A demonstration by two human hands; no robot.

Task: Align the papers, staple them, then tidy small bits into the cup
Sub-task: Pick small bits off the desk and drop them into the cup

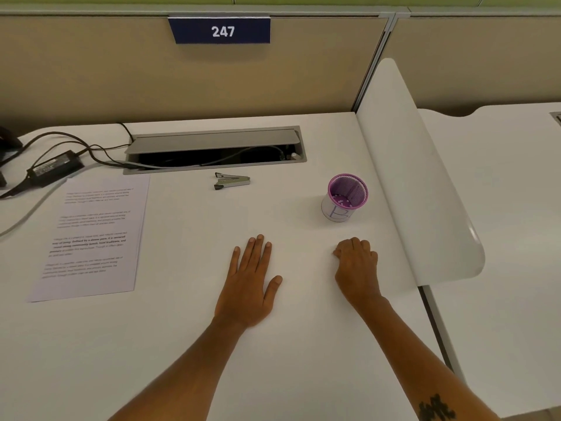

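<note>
Here our left hand (250, 281) lies flat, fingers together; right hand (358, 265) curled, holding what we cannot tell; the papers (91, 238) sit left of frame, nearer the left hand.

White desk (188, 344) backed by beige partition (121, 71) with navy sign (221, 31) reading 247. Grey cable tray (212, 148) set in desk, lid tilted open, cables inside. Black power adapter (54, 168) at far left, dark cords (91, 147) trailing to tray. White curved divider (425, 183) on right, another desk (501, 208) beyond it
</note>
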